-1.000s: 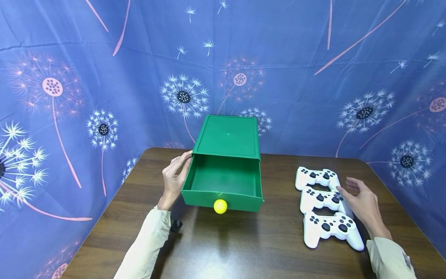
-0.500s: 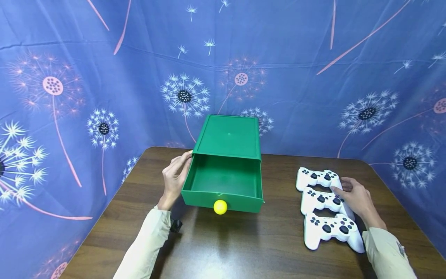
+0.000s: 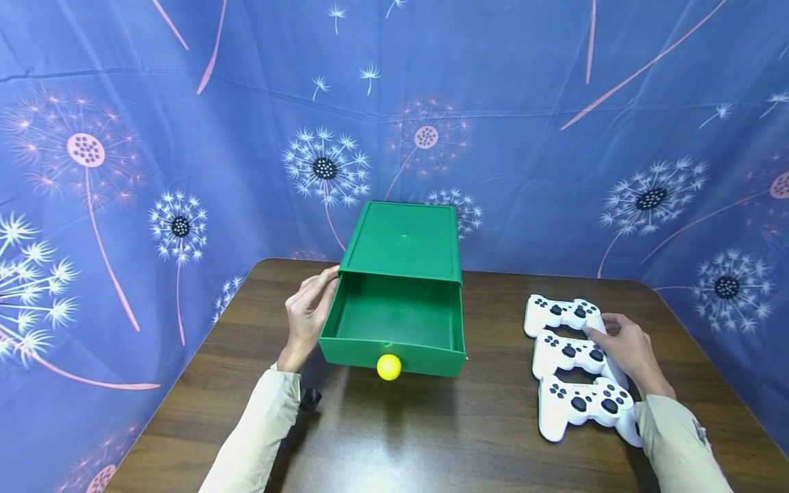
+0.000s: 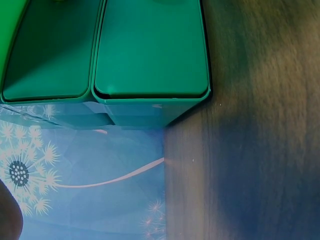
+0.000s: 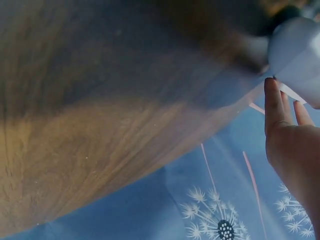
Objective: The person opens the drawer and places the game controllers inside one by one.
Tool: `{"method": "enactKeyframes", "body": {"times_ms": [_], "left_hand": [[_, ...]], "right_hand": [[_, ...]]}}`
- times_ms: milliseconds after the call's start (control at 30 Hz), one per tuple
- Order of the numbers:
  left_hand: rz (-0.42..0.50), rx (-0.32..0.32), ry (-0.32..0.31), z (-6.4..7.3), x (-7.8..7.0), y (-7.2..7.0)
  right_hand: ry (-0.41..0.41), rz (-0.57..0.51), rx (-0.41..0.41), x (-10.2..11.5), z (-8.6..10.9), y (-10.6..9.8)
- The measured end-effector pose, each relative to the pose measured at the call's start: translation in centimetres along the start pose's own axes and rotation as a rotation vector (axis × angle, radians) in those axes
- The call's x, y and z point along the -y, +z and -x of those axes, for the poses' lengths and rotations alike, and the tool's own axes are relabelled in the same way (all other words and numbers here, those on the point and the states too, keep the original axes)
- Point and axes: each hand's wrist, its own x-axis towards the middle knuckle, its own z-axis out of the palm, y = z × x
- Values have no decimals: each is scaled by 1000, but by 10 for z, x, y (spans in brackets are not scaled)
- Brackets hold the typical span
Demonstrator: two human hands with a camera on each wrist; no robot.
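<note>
A green drawer box [image 3: 403,239] stands on the table, its upper drawer [image 3: 397,311] pulled out with nothing in it and a yellow ball knob [image 3: 389,367] on its front. My left hand [image 3: 307,316] lies against the box's left side, fingers extended towards its upper edge. On the right, three white game controllers lie in a column: far [image 3: 548,311], middle [image 3: 548,356] and near [image 3: 553,411]. My right hand [image 3: 631,352] pinches a controller at the right ends of the far and middle ones; which one is hard to tell. The right wrist view shows fingers [image 5: 274,102] against a white controller [image 5: 295,55].
A brown wooden table [image 3: 487,438] bears everything. Behind it hangs a blue cloth [image 3: 493,164] with dandelion prints, close to the back of the box. In the left wrist view a second, closed drawer [image 4: 152,50] sits beside the pulled-out one.
My right hand has moved left and onto the controllers, its thumb and fingers closing at their right ends. My left hand and the box have stayed in place.
</note>
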Motion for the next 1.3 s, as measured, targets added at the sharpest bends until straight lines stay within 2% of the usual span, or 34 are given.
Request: {"method": "enactKeyframes", "body": {"times_ms": [233,400,667,800,1133,1300], "left_hand": [[2,-3,14,-1,1,0],[4,11,16,-1,2,-1],[8,9,41,1,4,0],[13,15,44,1,5,0],[13,9,50,3,6,0],[16,8,49,4,7,0]], "right_hand": [[-12,21,-17,0,-3,-3],[-14,51,5,3,-7,-7],[79,36,121,8,-15,-9],[123,-2,144,10,-17,-8],[115,25,113,11,-20,-1],[71,79,82,12,-21,3]]}}
